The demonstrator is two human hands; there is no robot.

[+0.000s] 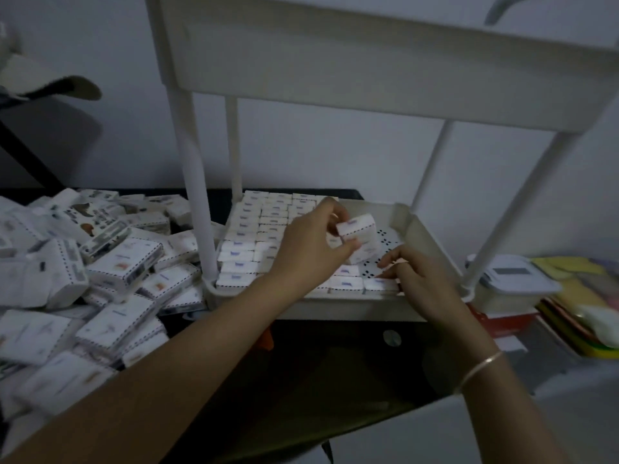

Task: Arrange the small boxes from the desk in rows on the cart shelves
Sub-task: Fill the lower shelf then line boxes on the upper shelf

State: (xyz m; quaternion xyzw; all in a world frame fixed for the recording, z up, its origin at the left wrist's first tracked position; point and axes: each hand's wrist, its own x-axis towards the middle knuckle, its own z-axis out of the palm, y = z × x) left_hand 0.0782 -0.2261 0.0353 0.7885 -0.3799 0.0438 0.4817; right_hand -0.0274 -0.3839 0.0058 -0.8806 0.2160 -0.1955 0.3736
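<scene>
1. The white cart [432, 229] stands on a dark desk [301, 363] against a pale wall.
2. A loose pile of small boxes [100, 262] covers the desk to the left of the cart.
3. Rows of boxes [264, 216] fill the left part of the lower shelf.
4. The left hand [308, 242] grips a held box [360, 231] above the bare perforated floor.
5. The right hand [418, 279] bends its fingertips onto the near row's end box [380, 284]; I cannot tell whether it pinches it.
</scene>
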